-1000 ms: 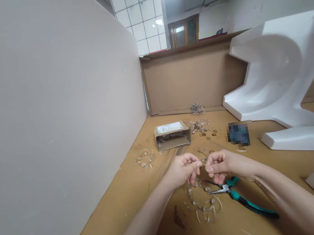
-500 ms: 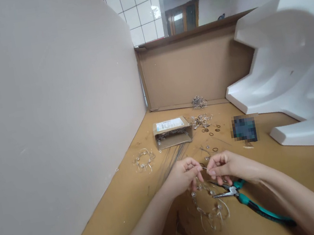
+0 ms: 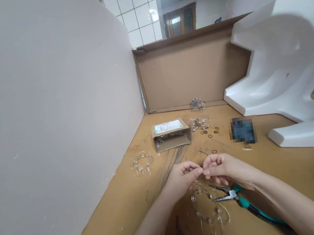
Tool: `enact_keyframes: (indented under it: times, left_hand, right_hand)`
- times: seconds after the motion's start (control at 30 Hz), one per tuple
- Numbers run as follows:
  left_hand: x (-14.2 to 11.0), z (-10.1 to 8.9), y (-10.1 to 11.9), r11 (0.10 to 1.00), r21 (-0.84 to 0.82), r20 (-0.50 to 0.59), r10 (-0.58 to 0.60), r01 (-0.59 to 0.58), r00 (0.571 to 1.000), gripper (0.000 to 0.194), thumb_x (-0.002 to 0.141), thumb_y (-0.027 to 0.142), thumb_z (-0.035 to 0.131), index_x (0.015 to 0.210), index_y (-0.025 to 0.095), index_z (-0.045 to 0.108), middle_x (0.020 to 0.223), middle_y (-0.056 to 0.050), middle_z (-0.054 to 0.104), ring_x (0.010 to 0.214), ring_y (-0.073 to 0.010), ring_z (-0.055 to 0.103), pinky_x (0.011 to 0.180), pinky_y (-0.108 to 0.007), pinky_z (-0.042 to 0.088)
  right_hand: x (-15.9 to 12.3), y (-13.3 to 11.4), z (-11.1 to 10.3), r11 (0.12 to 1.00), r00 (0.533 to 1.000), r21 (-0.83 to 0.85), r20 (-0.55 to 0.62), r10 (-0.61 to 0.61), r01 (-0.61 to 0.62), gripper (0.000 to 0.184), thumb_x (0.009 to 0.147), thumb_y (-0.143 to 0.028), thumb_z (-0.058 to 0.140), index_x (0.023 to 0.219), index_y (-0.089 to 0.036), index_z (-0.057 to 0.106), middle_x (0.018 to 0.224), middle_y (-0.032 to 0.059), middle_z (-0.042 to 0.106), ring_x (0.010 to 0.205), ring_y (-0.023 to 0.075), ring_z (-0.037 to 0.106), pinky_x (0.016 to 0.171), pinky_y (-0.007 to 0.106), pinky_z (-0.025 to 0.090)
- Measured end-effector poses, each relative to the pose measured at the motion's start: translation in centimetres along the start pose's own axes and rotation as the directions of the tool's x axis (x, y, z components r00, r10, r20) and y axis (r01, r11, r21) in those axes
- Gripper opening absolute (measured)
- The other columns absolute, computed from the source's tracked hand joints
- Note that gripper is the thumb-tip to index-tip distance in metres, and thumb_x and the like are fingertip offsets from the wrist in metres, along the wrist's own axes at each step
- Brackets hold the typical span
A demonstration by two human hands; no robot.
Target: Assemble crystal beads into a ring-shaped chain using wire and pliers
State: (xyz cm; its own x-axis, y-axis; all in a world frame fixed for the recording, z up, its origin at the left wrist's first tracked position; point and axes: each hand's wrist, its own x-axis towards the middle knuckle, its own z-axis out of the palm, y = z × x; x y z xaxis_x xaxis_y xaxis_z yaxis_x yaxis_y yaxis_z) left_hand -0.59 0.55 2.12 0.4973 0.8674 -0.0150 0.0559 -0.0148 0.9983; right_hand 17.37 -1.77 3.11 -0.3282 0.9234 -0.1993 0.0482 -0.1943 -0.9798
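Note:
My left hand [image 3: 184, 176] and my right hand [image 3: 220, 168] meet fingertip to fingertip above the brown surface. Both pinch a short thin wire, mostly hidden by the fingers. Right below them lies a ring of clear beads and curved wires [image 3: 210, 220]. Long-nose pliers [image 3: 233, 194] with green and black handles lie beside it, jaws apart, their tips over the ring's edge. My right forearm covers part of the handle.
A small open cardboard box [image 3: 171, 135] holds clear beads. Left of it rests another beaded wire ring [image 3: 142, 163]; several small brown rings [image 3: 210, 136] and wire tangles [image 3: 201, 121] lie right. A pixelated dark item [image 3: 242, 130] and white foam [image 3: 279, 58] stand further right.
My fingertips have come closer together, so the wire that showed between them half a second ago is now mostly covered. The view has tilted and shifted slightly; the pliers and rings stay put.

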Motion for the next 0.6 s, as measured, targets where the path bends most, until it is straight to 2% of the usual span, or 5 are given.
enact_keyframes:
  times: [0.07,0.17,0.33,0.5,0.6]
  left_hand:
    - [0.0,0.3,0.0,0.999,-0.034,-0.023,0.027,-0.028,0.999,0.038,0.061,0.049,0.07,0.068,0.012,0.064,0.055,0.001,0.058,0.049,-0.0085,0.047,0.051,-0.021,0.037]
    - [-0.1,0.4,0.4,0.996,-0.089,0.015,0.002,0.0,1.0,0.034,0.059,0.045,0.073,0.066,0.012,0.066,0.064,-0.002,0.064,0.061,-0.0116,0.053,0.062,-0.023,0.04]
    - [-0.3,0.2,0.6,0.992,-0.098,0.006,-0.082,0.083,0.997,0.035,0.058,0.046,0.073,0.066,0.013,0.065,0.053,0.003,0.055,0.049,-0.0072,0.041,0.05,-0.02,0.03]
    - [0.2,0.0,0.2,0.99,-0.091,-0.037,-0.109,0.106,0.993,0.035,0.052,0.044,0.076,0.065,0.013,0.065,0.052,0.005,0.053,0.046,-0.0057,0.036,0.047,-0.019,0.024]
    - [0.4,-0.2,0.1,0.992,-0.081,-0.046,-0.106,0.102,0.993,0.031,0.056,0.042,0.075,0.065,0.014,0.065,0.048,0.006,0.049,0.045,-0.0053,0.033,0.046,-0.019,0.022]
  right_hand:
    - [0.0,-0.1,0.3,0.999,1.0,-0.047,-0.024,-0.02,0.019,0.03,0.066,-0.032,0.071,0.084,-0.018,0.052,0.061,-0.0043,0.062,0.038,0.0023,0.043,0.034,0.015,0.028]
    - [-0.1,0.0,0.9,0.99,0.999,-0.135,-0.031,-0.044,0.04,0.04,0.066,-0.034,0.069,0.096,-0.02,0.048,0.061,-0.0057,0.06,0.042,0.0061,0.049,0.039,0.018,0.037]
    - [-0.6,-1.0,-0.1,0.923,0.998,-0.382,-0.036,-0.05,0.032,0.043,0.071,-0.042,0.06,0.105,-0.02,0.048,0.068,-0.0011,0.062,0.055,0.0133,0.059,0.05,0.026,0.046]
    - [-4.4,-2.2,-2.8,0.695,0.994,-0.718,-0.063,-0.087,0.015,0.036,0.061,-0.027,0.064,0.096,-0.022,0.064,0.084,0.0065,0.068,0.079,0.0232,0.062,0.072,0.036,0.047]
    - [-7.2,-0.5,-3.2,0.509,0.993,-0.861,-0.051,-0.109,0.012,0.062,0.05,-0.016,0.063,0.112,-0.021,0.062,0.115,0.0143,0.061,0.107,0.0344,0.052,0.09,0.047,0.038]
